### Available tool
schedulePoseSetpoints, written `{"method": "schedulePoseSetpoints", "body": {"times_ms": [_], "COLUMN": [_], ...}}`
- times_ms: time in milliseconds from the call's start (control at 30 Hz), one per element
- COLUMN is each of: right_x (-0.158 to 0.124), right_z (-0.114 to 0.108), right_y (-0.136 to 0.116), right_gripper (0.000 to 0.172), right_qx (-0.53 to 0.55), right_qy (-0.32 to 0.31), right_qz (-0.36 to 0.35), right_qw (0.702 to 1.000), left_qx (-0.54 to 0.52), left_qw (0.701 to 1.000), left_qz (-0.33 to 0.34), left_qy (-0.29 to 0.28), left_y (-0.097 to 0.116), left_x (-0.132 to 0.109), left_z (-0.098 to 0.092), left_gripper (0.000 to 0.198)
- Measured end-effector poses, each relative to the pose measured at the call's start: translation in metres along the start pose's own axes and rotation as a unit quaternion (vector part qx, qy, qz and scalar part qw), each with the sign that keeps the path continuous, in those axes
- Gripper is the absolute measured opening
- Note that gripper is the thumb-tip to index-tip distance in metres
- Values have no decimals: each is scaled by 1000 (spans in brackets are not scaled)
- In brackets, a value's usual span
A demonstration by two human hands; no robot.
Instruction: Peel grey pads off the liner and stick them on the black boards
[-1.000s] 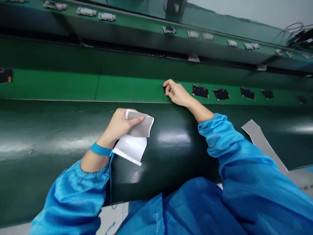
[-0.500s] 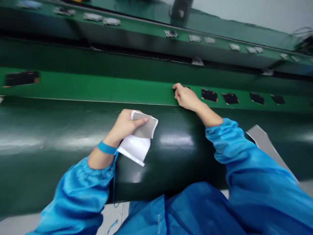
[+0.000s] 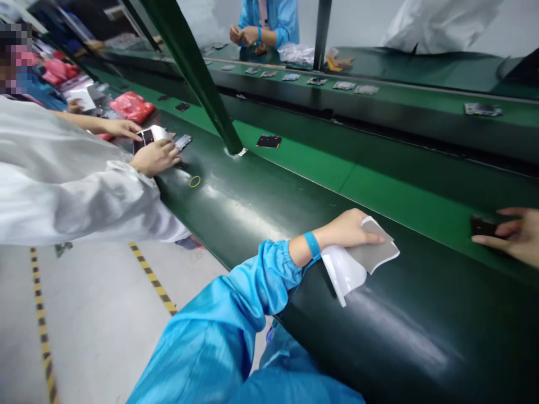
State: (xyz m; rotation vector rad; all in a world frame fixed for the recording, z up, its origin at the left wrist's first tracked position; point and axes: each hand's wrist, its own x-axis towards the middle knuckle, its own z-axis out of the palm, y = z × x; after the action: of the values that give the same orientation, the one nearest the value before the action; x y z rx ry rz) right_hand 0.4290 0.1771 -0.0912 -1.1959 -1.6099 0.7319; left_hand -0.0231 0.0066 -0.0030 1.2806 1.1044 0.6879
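Note:
My left hand (image 3: 349, 230) rests on the dark green bench top (image 3: 261, 207) and grips a folded grey and white sheet (image 3: 357, 264), thumb pressed on its top. At the right edge my right hand (image 3: 516, 235) pinches a small dark board (image 3: 484, 226) lying on the bright green conveyor belt (image 3: 379, 191). A blue strap (image 3: 312, 244) circles my left wrist. Both arms wear blue sleeves.
A person in a white coat (image 3: 76, 185) works at the left, hands on small devices (image 3: 149, 136). Another dark board (image 3: 268, 141) lies on the belt by a slanted green post (image 3: 202, 78). More boards (image 3: 343, 85) line the far belt, where another person's hands (image 3: 246, 35) work. A yellow ring (image 3: 195, 181) lies on the bench.
My view has swung far to the left, bringing the co-workers and floor into sight. My right hand stays on a dark board on the belt; my left keeps its sheet.

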Motion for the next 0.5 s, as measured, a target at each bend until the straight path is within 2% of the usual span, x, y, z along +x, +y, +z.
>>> {"method": "schedulePoseSetpoints", "body": {"times_ms": [33,67,100,167,267,300,400,500], "right_x": [-13,-27,-43,-75,-112,-121,-134,-136], "right_z": [2,8,19,53,117,136,174,181], "right_y": [-16,-36,-57,-100,-157,-171,-199,-207], "right_gripper": [60,52,46,44,41,38,24,32], "right_qx": [-68,-116,-128,-90,-6,3,2,-31], "right_qy": [-20,-8,-10,7,-20,-10,64,36], "right_qz": [30,62,86,66,56,57,41,43], "right_qw": [997,991,988,994,998,998,997,998], "left_qx": [-3,-5,-7,-9,-25,-31,-32,-2], "left_qw": [1000,1000,1000,1000,1000,999,999,1000], "left_qz": [3,6,9,13,8,7,18,16], "left_qy": [-3,-5,-5,-3,1,3,6,25], "left_y": [0,-1,-1,-2,-1,0,8,18], "left_x": [0,1,1,1,2,2,-1,-6], "left_z": [0,1,0,-1,-3,-4,-4,-1], "left_gripper": [19,19,20,21,22,22,28,40]}}
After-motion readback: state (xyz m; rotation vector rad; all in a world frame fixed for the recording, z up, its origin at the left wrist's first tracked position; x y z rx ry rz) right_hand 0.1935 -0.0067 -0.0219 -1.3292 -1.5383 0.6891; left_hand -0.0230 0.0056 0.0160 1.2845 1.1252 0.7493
